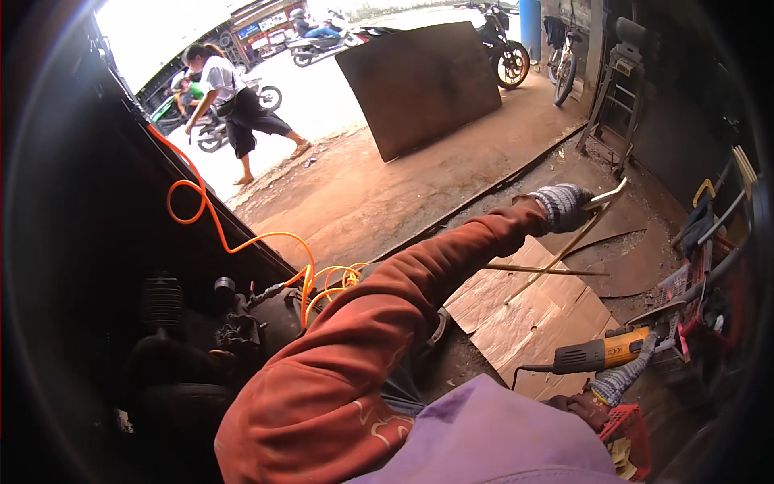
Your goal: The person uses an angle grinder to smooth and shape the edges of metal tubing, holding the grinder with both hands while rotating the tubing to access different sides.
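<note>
My left arm, in a rust-orange sleeve, stretches to the right. My left hand (562, 207), in a grey-and-white knit glove, is closed on a pale bent strip (610, 194) whose end sticks up past the fingers. A thin brown rod (556, 260) slants down from beside that hand over a flattened cardboard sheet (528, 310); whether it is held too, I cannot tell. At lower right, my gloved right hand (625, 381) is closed around the front end of a yellow-and-black angle grinder (603, 351). Its fingers are partly hidden. The grinder's black cord hangs at its rear.
Another rod (548, 269) crosses the cardboard. Red baskets (629, 436) and cluttered tools stand at right. An orange hose (278, 235) coils by a dark machine (238, 323) at left. A large dark metal sheet (423, 89) stands outside; a person (230, 101) walks past parked motorbikes.
</note>
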Action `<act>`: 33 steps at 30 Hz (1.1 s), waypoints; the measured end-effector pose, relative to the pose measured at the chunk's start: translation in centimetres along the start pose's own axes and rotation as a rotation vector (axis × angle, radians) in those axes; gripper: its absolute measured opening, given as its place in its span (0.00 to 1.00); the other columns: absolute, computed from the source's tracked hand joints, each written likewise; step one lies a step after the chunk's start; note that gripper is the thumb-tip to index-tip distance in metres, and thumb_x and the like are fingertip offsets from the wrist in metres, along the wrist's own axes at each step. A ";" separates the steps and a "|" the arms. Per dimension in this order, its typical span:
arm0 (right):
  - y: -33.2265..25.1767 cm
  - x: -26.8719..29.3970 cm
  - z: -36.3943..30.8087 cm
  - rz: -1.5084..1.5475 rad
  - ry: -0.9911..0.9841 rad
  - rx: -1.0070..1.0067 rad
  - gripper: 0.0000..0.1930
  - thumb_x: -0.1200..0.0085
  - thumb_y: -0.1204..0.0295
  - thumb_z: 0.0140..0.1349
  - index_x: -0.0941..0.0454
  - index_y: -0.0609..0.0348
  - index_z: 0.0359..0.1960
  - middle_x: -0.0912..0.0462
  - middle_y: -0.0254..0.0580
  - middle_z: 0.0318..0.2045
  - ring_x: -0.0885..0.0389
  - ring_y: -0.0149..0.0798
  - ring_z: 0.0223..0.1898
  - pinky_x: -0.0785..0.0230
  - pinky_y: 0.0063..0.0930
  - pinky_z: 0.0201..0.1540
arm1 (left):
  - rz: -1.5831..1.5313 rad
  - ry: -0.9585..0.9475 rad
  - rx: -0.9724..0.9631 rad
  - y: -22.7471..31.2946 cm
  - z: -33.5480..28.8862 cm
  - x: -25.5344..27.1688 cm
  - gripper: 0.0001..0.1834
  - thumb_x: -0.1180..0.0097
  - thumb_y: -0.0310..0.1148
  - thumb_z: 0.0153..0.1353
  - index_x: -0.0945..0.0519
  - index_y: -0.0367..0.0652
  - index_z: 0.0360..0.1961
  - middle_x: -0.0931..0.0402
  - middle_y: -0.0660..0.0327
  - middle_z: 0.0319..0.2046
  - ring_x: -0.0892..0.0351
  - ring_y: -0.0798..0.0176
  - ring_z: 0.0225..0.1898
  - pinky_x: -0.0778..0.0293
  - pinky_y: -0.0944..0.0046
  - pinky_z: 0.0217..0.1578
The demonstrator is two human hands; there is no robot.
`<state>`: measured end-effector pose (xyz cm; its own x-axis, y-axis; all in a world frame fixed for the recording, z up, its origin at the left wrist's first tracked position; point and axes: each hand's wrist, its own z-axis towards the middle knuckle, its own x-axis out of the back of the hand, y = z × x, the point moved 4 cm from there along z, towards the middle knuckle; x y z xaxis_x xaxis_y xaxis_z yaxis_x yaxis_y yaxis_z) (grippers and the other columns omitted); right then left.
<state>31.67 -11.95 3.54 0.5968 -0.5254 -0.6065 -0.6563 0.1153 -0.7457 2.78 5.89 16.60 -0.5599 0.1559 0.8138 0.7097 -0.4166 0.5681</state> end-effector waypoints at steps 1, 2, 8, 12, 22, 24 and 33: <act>-0.2 0.3 0.0 0.007 0.005 -0.018 0.31 0.35 0.44 0.59 0.26 0.55 0.52 0.17 0.40 0.36 0.18 0.37 0.35 0.24 0.40 0.46 | 0.012 0.071 -0.095 -0.1 -0.2 0.1 0.16 0.43 0.42 0.63 0.17 0.53 0.50 0.15 0.51 0.40 0.16 0.44 0.44 0.22 0.50 0.44; -0.3 0.7 -0.1 0.012 0.010 -0.039 0.31 0.35 0.43 0.59 0.26 0.55 0.52 0.18 0.41 0.36 0.19 0.38 0.35 0.24 0.41 0.47 | 0.130 0.095 -0.090 -0.3 -0.3 0.2 0.15 0.44 0.41 0.64 0.17 0.52 0.50 0.15 0.51 0.36 0.15 0.43 0.42 0.21 0.49 0.42; -1.4 0.9 -1.5 0.077 0.101 0.019 0.33 0.46 0.37 0.64 0.24 0.56 0.52 0.17 0.42 0.36 0.17 0.43 0.34 0.21 0.45 0.44 | 0.272 0.464 0.002 -1.6 -1.0 -0.7 0.17 0.38 0.50 0.62 0.13 0.47 0.35 0.16 0.48 0.32 0.15 0.44 0.36 0.21 0.45 0.39; -1.6 1.2 -0.6 0.154 -0.097 0.072 0.30 0.50 0.38 0.66 0.22 0.54 0.49 0.16 0.42 0.33 0.18 0.46 0.30 0.22 0.50 0.43 | 0.178 0.514 -0.045 -3.1 -4.5 -1.3 0.19 0.37 0.50 0.65 0.14 0.43 0.35 0.19 0.46 0.29 0.18 0.41 0.33 0.24 0.48 0.35; -2.9 0.6 -2.0 0.152 -0.180 0.349 0.24 0.42 0.58 0.64 0.26 0.64 0.53 0.17 0.50 0.38 0.14 0.48 0.32 0.14 0.48 0.35 | 0.276 0.444 -0.194 -2.5 -2.0 -4.5 0.23 0.36 0.53 0.63 0.17 0.42 0.25 0.23 0.50 0.20 0.24 0.44 0.23 0.30 0.51 0.25; -3.6 -0.4 -3.5 -0.015 -0.226 0.523 0.22 0.41 0.64 0.61 0.25 0.65 0.53 0.16 0.49 0.38 0.13 0.47 0.33 0.15 0.45 0.38 | 0.227 0.409 -0.223 -3.1 -1.5 -4.6 0.22 0.35 0.52 0.63 0.17 0.42 0.25 0.22 0.51 0.21 0.23 0.46 0.23 0.29 0.53 0.26; -1.6 -4.9 -5.2 -0.674 -0.347 0.760 0.37 0.21 0.71 0.45 0.29 0.57 0.58 0.19 0.41 0.50 0.19 0.36 0.50 0.25 0.32 0.56 | -0.215 0.526 -0.131 -3.3 -2.5 -2.4 0.20 0.38 0.47 0.67 0.16 0.39 0.30 0.19 0.49 0.24 0.20 0.48 0.26 0.25 0.52 0.31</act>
<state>27.42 -13.95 9.14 0.9056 -0.4225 0.0384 0.2454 0.4480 -0.8597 0.69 4.70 12.45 -0.8463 -0.2030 0.4924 0.5167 -0.5373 0.6666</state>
